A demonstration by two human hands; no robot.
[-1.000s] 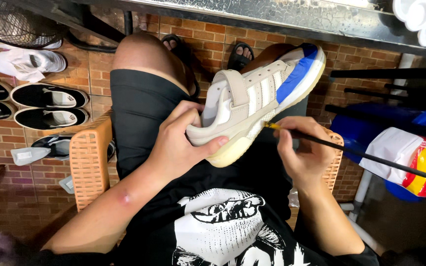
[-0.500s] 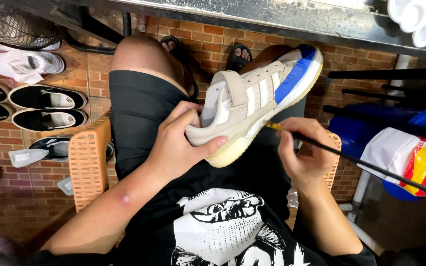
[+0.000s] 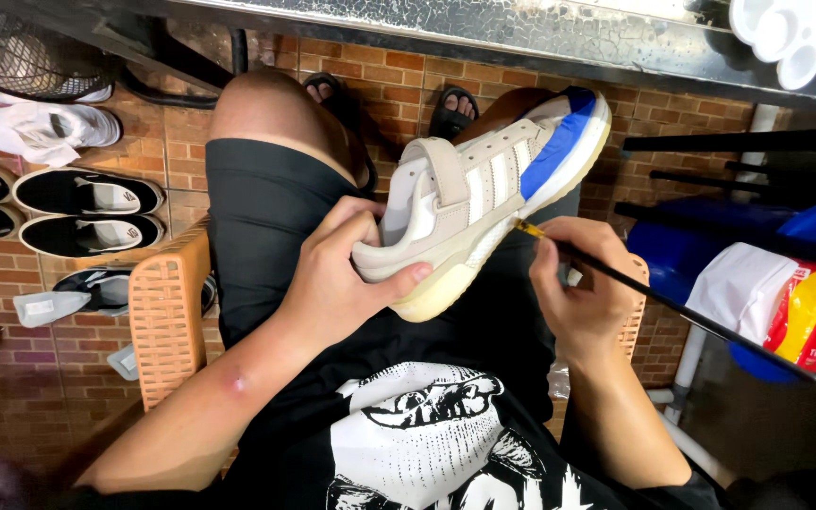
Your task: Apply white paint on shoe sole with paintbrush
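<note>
Little has shifted: sneaker (image 3: 484,198) tilted slightly, brush tip kept at its side. Left hand (image 3: 337,279) clamps the heel, holding the shoe above the lap; right hand (image 3: 583,293) pinches the thin paintbrush (image 3: 663,302), bristles touching the midsole edge, suggesting painting continues.

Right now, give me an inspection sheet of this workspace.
Surface: brick floor; the person sits on an orange woven stool.
Job's things: beige, white and blue sneaker held over the lap; thin black paintbrush, tip at the sneaker's side.
Clutter: shoes in rows; white palette on the dark bench edge.
Hands: left hand grips the sneaker's heel; right hand holds the paintbrush.
Cables: nothing seen.
Surroundings: fan, blue bin, red-yellow bag.
</note>
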